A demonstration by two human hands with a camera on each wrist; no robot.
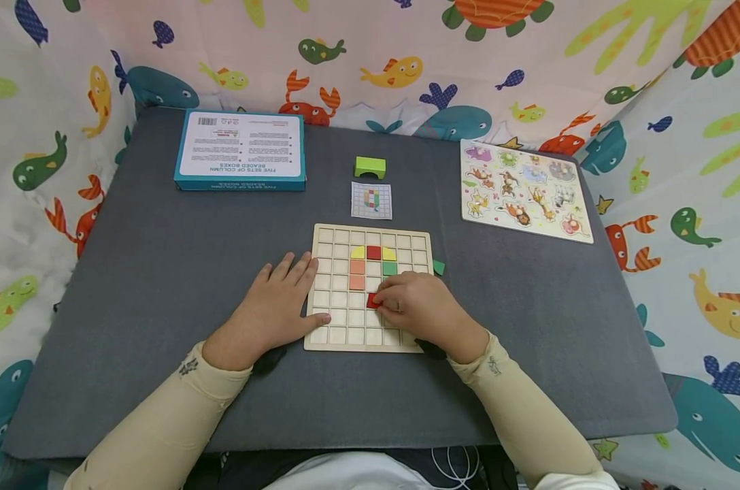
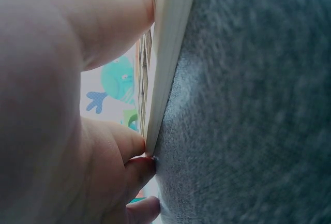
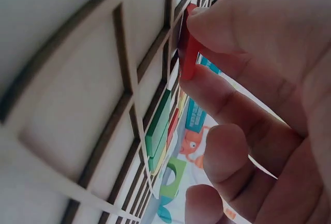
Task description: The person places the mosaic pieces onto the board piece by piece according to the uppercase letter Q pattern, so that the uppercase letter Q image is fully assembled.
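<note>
A wooden grid board (image 1: 339, 337) lies on the grey table. Over its lower middle, my right hand (image 1: 422, 306) pinches a red square tile (image 1: 373, 300) between thumb and finger; in the right wrist view the red tile (image 3: 190, 48) stands tilted at a cell. My left hand (image 1: 272, 309) rests at the board's left edge, fingers spread, thumb on the grid. Set in the cells are another red tile (image 1: 373, 252), yellow pieces (image 1: 358, 252), orange tiles (image 1: 357, 275) and a green tile (image 1: 389, 268). The right hand hides some cells.
Behind the board lie a pattern card (image 1: 371, 201) and a green arched block (image 1: 370, 167). A blue box (image 1: 241, 151) is at the back left, an animal puzzle board (image 1: 526, 190) at the back right. A loose green piece (image 1: 439, 267) lies by the board's right edge.
</note>
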